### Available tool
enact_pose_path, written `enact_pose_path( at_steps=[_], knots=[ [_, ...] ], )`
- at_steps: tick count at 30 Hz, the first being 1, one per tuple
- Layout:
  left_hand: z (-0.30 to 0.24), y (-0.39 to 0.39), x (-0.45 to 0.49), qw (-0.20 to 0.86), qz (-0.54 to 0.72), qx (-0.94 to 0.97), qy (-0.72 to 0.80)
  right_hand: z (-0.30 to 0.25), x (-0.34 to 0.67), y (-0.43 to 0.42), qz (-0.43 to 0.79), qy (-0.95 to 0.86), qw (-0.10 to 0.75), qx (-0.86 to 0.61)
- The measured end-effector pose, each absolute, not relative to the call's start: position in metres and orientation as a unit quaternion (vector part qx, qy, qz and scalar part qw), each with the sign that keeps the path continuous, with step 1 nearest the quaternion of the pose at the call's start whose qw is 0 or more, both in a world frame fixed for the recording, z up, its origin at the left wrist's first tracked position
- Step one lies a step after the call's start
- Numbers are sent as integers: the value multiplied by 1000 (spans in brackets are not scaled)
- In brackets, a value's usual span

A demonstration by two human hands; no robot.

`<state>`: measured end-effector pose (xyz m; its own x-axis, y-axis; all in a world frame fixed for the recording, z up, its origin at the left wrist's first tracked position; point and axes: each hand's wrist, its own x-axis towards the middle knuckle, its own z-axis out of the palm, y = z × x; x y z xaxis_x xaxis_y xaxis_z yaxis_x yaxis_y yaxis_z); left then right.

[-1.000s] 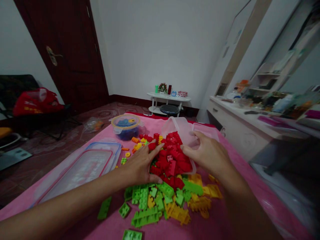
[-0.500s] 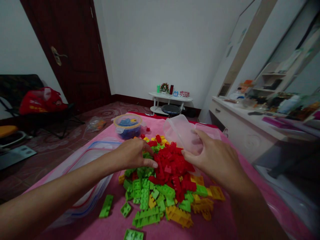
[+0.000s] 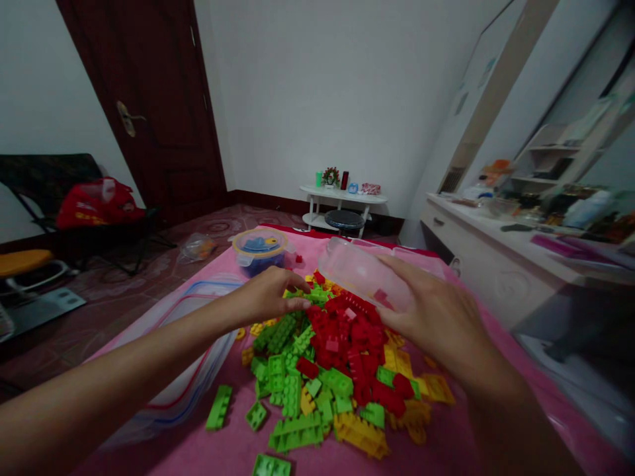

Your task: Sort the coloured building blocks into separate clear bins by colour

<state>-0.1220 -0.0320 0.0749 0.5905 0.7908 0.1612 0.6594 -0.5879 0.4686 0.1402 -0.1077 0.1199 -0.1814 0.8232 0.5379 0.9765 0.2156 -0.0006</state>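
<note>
My right hand (image 3: 426, 307) grips a clear plastic container (image 3: 360, 268) by its near right side, tilted over the pile. A few red pieces show through its wall. Below it lies a heap of red building blocks (image 3: 342, 337), with green building blocks (image 3: 288, 377) to the left and front and yellow building blocks (image 3: 364, 433) at the front and right. At the heap's left edge hovers my left hand (image 3: 272, 293), fingers apart and slightly curled, with nothing visible in it. Whether its fingertips touch the blocks I cannot tell.
A round tub (image 3: 260, 251) with a yellow-rimmed lid holds blue pieces at the back left. Stacked clear lids (image 3: 173, 357) with red and blue seals lie under my left forearm. All rest on a pink cloth (image 3: 163, 456). A white dresser (image 3: 501, 264) stands at the right.
The container has tipped down further, its far end lower. Red blocks have spread forward and to the right over the heap. My left hand has drawn back slightly from the red blocks.
</note>
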Motion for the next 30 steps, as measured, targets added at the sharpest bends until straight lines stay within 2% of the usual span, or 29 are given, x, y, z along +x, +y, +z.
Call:
enact_pose_path(
  at_steps=[4,7,9,12,15,17,20,23,27,30],
  knots=[
    [75,-36,-120,182,235,862,410,126,140,-110,-177,-761,297,-550],
    [78,-42,-116,202,267,855,396,128,138,-112,-143,-732,393,-538],
    [81,-48,-110,233,294,839,395,128,134,-112,-70,-704,474,-524],
    [88,-58,-100,308,344,800,384,129,128,-115,131,-682,547,-468],
    [96,-68,-91,380,372,755,384,131,121,-118,308,-655,540,-429],
    [99,-70,-88,413,376,720,412,130,118,-119,365,-644,509,-438],
    [99,-61,-89,450,414,655,444,127,118,-116,382,-645,471,-464],
    [100,-34,-93,469,482,590,446,122,121,-110,355,-633,491,-481],
    [109,25,-89,384,565,545,486,120,121,-105,353,-612,523,-477],
    [114,68,-77,300,567,555,529,121,118,-107,364,-616,519,-467]
  ],
)
